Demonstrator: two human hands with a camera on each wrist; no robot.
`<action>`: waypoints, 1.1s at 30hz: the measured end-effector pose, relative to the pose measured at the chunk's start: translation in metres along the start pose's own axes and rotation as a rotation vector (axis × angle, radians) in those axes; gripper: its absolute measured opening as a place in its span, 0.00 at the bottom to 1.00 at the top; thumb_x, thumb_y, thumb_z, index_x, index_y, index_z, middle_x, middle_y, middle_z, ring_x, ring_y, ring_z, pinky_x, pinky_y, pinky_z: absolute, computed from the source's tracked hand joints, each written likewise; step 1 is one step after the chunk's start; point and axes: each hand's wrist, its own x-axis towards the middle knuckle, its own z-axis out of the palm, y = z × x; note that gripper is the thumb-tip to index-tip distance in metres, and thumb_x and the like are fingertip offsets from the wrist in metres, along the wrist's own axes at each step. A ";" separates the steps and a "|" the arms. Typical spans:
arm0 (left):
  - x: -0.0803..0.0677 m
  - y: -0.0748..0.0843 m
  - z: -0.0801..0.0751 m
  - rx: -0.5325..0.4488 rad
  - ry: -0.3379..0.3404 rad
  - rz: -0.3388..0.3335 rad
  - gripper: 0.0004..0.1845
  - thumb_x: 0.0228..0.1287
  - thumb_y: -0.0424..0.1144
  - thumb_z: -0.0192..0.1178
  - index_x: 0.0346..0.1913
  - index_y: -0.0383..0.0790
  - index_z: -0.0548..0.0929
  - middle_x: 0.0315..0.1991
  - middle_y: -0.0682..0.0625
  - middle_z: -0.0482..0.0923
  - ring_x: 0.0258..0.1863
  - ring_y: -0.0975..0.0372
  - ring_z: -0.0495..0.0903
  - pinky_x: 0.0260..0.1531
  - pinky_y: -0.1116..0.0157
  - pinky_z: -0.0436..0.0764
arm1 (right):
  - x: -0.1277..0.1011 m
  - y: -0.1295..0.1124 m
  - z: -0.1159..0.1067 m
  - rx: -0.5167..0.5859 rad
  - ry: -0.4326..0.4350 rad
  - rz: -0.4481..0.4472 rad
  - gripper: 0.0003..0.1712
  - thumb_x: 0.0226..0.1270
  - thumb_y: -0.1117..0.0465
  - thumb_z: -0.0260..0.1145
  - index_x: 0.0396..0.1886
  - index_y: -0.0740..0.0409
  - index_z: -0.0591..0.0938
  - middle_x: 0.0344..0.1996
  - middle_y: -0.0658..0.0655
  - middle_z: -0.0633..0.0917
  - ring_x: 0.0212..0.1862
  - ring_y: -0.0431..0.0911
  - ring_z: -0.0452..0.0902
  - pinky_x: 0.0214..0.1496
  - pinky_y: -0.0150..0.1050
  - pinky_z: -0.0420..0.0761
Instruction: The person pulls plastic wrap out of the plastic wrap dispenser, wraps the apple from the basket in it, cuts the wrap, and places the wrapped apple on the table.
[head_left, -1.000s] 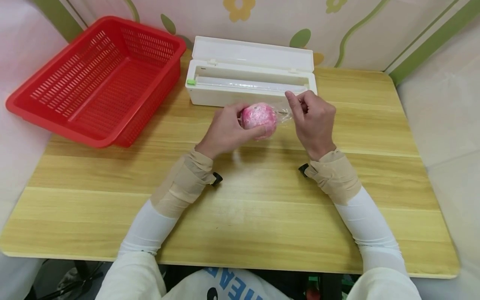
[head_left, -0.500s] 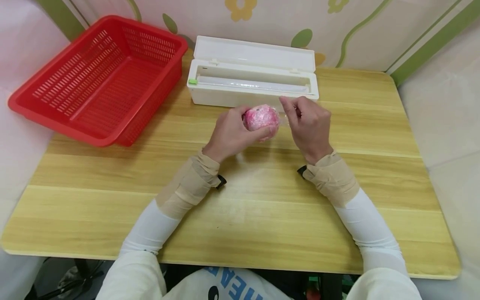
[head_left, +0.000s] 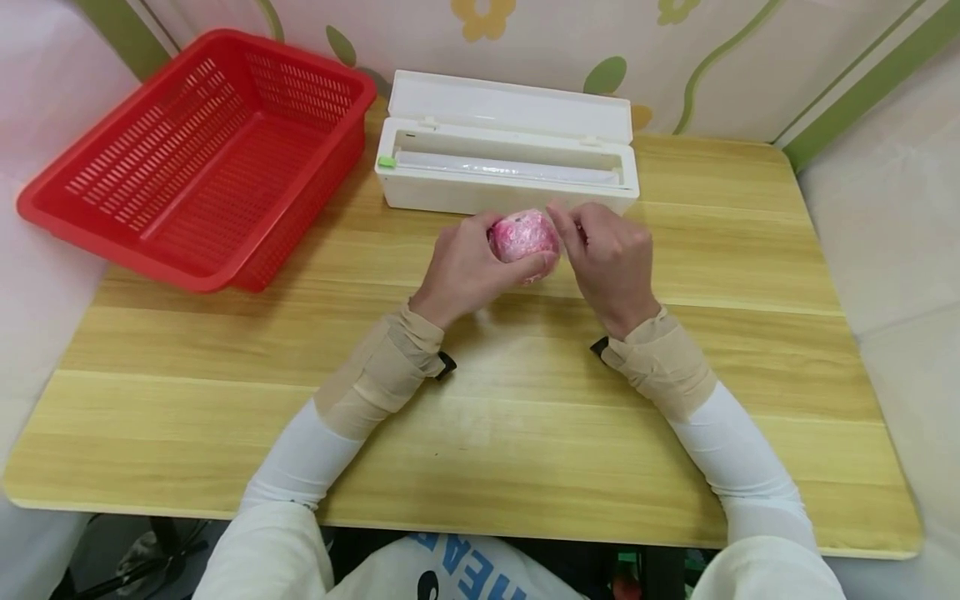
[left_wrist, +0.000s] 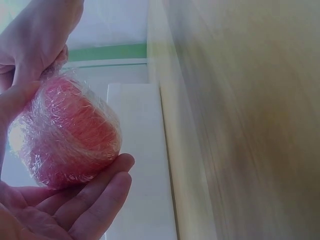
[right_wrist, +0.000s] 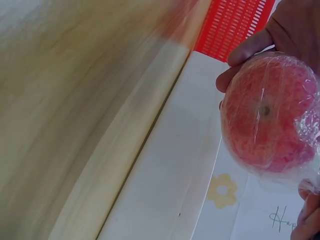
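Observation:
A round pinkish-red apple (head_left: 522, 236) is wrapped in crinkled clear cling film (left_wrist: 75, 135). My left hand (head_left: 467, 265) holds it above the table, thumb on the near side and fingers beneath. Close against the apple's right side, my right hand (head_left: 613, 260) has curled fingers and pinches the gathered film end, which shows bunched at its fingertips in the left wrist view. A dark dimple of the apple (right_wrist: 265, 109) shows through the film in the right wrist view. Behind both hands stands a white cling film box (head_left: 450, 193) with its lid (head_left: 510, 107) raised.
A film roll (head_left: 502, 167) lies inside the white box, with a green slider (head_left: 386, 162) at its left end. A red perforated basket (head_left: 247, 279) stands at the back left of the wooden table (head_left: 525, 450). A flower-patterned sheet (head_left: 720, 92) hangs behind.
My right hand has moved left and slightly nearer to me, up against the apple. The stretched film between the hands has shortened. My left hand has shifted slightly right with the apple.

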 end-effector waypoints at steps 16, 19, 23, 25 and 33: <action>0.001 0.000 0.003 0.041 -0.027 -0.006 0.32 0.59 0.59 0.77 0.54 0.37 0.84 0.42 0.48 0.86 0.37 0.60 0.84 0.36 0.66 0.87 | -0.009 -0.004 0.005 -0.064 -0.052 -0.090 0.18 0.77 0.59 0.68 0.30 0.70 0.84 0.21 0.65 0.87 0.19 0.56 0.84 0.21 0.46 0.84; 0.000 0.000 -0.001 0.004 -0.081 -0.011 0.33 0.59 0.58 0.77 0.56 0.37 0.83 0.45 0.48 0.86 0.40 0.60 0.85 0.38 0.66 0.87 | -0.009 -0.005 0.005 -0.048 -0.052 -0.083 0.18 0.77 0.59 0.68 0.29 0.70 0.84 0.22 0.65 0.87 0.19 0.56 0.84 0.22 0.46 0.84; 0.000 0.000 -0.011 -0.075 -0.179 -0.036 0.32 0.62 0.54 0.75 0.61 0.36 0.80 0.50 0.47 0.85 0.45 0.58 0.85 0.44 0.64 0.89 | -0.005 -0.007 0.002 -0.024 -0.057 -0.085 0.18 0.77 0.59 0.69 0.29 0.70 0.84 0.21 0.65 0.87 0.19 0.55 0.84 0.21 0.45 0.84; 0.000 -0.001 -0.015 -0.100 -0.224 -0.046 0.33 0.65 0.50 0.72 0.65 0.34 0.78 0.54 0.45 0.84 0.49 0.57 0.85 0.48 0.62 0.89 | -0.003 -0.008 0.000 -0.013 -0.060 -0.084 0.18 0.77 0.59 0.69 0.28 0.69 0.84 0.21 0.65 0.87 0.19 0.55 0.83 0.21 0.44 0.84; 0.002 0.001 -0.015 -0.100 -0.165 -0.049 0.34 0.66 0.48 0.74 0.69 0.35 0.77 0.54 0.45 0.84 0.50 0.58 0.84 0.49 0.64 0.88 | 0.001 -0.008 -0.008 0.002 -0.089 -0.055 0.19 0.77 0.58 0.68 0.28 0.68 0.83 0.19 0.63 0.86 0.18 0.53 0.83 0.19 0.43 0.81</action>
